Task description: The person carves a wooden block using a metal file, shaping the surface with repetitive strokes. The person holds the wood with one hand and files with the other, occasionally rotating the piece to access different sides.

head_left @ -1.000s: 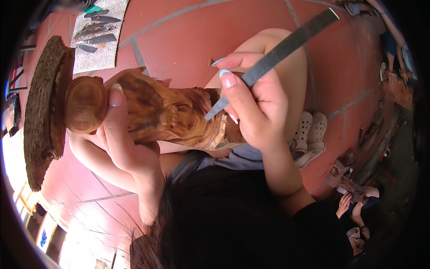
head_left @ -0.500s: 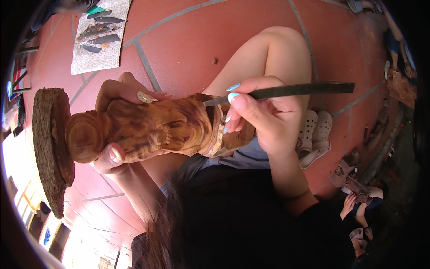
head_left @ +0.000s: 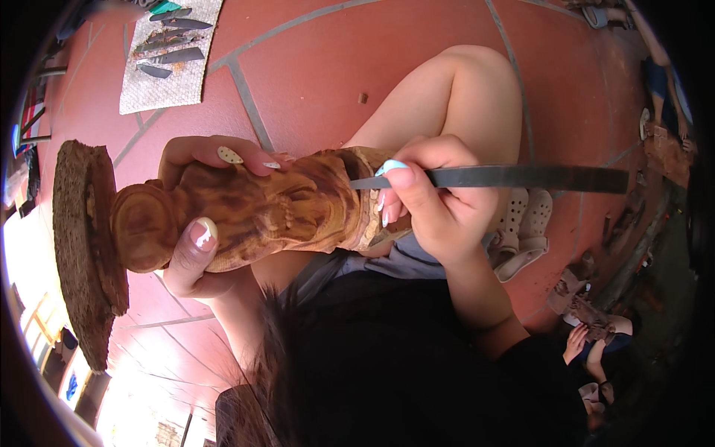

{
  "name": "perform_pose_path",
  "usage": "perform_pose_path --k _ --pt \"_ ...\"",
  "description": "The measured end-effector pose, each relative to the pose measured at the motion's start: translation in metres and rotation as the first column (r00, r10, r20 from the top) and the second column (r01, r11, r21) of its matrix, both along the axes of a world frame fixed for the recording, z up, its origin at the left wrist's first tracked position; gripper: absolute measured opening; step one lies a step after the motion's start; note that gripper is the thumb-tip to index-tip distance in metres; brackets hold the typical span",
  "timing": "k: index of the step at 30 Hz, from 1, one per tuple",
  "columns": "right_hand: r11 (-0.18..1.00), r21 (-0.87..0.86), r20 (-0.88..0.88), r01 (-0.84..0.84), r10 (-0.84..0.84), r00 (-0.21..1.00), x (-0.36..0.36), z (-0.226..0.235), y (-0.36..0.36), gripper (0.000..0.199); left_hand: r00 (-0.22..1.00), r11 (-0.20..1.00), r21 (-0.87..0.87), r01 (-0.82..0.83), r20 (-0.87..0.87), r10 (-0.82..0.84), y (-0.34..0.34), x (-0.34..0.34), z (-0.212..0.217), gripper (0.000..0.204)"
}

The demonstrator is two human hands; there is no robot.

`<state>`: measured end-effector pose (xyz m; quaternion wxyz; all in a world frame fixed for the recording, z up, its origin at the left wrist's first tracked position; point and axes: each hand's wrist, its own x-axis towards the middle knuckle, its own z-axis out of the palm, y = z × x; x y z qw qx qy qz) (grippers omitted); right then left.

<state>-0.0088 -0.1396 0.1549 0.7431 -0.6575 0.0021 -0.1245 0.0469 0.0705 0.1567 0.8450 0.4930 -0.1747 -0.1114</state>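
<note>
A brown carved wooden figure (head_left: 290, 216) lies sideways across my lap, with a rounded head at its left and a rough, bark-edged slab (head_left: 82, 238) beyond the head. My left hand (head_left: 195, 261) wraps round the figure near the head, thumb on the near side and fingers over the far side. In my right hand (head_left: 447, 205) a long, flat, dark metal carving chisel (head_left: 536, 178) is pinched between thumb and fingers. Its narrow tip meets the wood near the figure's right end, beside a pale, rough-cut band. The figure's underside is hidden.
Several dark blades lie on a white woven mat (head_left: 160, 93) at the upper left, on red floor tiles (head_left: 320, 74). Pale clogs (head_left: 521, 227) stand right of my lap. Other people's hands (head_left: 577, 339) and limbs show at the right edge. A small wood chip (head_left: 363, 97) lies ahead.
The chisel's free end has swung nearer to me and further right, and its tip has shifted slightly right and nearer. My left fingers and thumb have slid a little along the figure.
</note>
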Motion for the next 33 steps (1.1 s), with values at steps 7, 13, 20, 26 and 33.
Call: perform_pose_path --k 7,13,20,26,33 --pt "0.940 -0.316 0.304 0.129 -0.029 0.952 0.002 -0.010 -0.009 0.014 1.000 0.958 0.287 -0.023 0.026 0.016 -0.012 0.001 0.021 0.054" --pt "0.911 -0.331 0.490 0.245 -0.056 0.870 0.011 -0.010 -0.010 0.019 0.996 0.941 0.328 -0.087 -0.004 0.093 -0.026 0.004 0.028 0.051" --pt "0.853 -0.493 0.425 0.172 0.064 0.903 -0.001 -0.020 -0.019 0.019 0.990 0.932 0.339 -0.130 -0.006 0.141 -0.031 0.009 0.023 0.049" --pt "0.859 -0.467 0.447 0.212 0.023 0.894 0.000 -0.019 -0.012 0.022 0.994 0.928 0.358 -0.109 0.008 0.113 -0.026 0.011 0.022 0.049" --pt "0.892 -0.391 0.476 0.226 -0.015 0.879 0.000 -0.023 -0.014 0.028 0.988 0.926 0.348 -0.145 0.009 0.152 -0.030 0.011 0.021 0.049"
